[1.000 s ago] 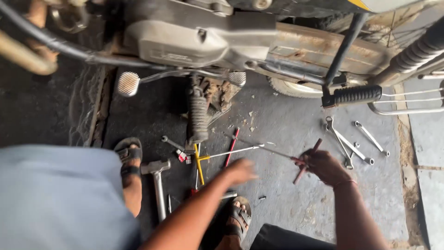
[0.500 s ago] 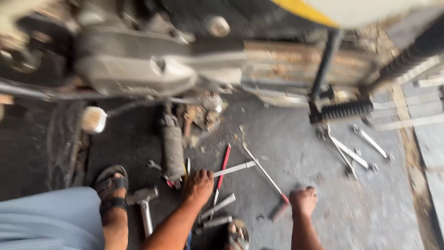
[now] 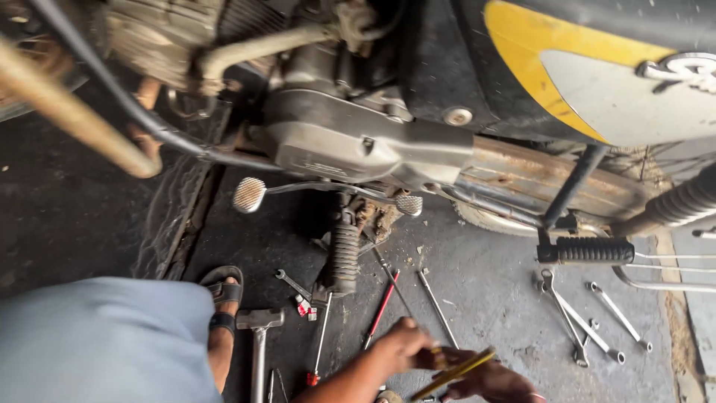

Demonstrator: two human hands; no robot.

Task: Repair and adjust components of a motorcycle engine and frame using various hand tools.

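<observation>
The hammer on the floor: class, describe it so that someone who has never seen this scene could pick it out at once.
Start at the motorcycle engine and drop to the ribbed black footpeg hanging below it. Left of that, beside the sandalled foot, lies the hammer, metal head towards the bike. Unlike the thin spanners and the red-handled screwdriver nearby, it has a broad crosswise head.

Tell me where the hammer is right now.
In the head view the hammer lies on the floor at bottom left of centre, head up, just right of the sandalled foot and left of the left hand.
</observation>
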